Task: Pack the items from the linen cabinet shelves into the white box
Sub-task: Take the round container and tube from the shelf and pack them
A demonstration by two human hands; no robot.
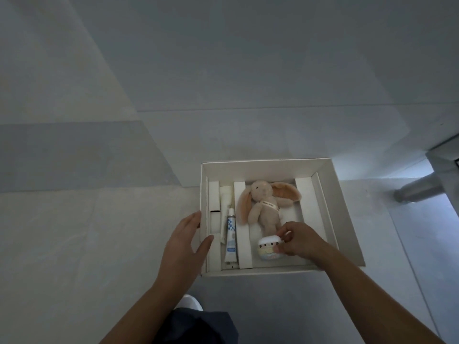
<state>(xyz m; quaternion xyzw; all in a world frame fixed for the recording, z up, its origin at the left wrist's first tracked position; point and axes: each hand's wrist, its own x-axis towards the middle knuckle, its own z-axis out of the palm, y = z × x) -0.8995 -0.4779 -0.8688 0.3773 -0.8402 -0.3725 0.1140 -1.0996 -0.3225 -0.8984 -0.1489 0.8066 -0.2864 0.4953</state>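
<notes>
Inside white box (342, 207), right hand (301, 240) pinches small jar (269, 249).

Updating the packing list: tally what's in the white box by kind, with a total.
Plush rabbit: 1
Tube: 1
Small round jar, held by the right hand: 1
Total: 3 items in the white box; the left hand rests on its left wall.
</notes>
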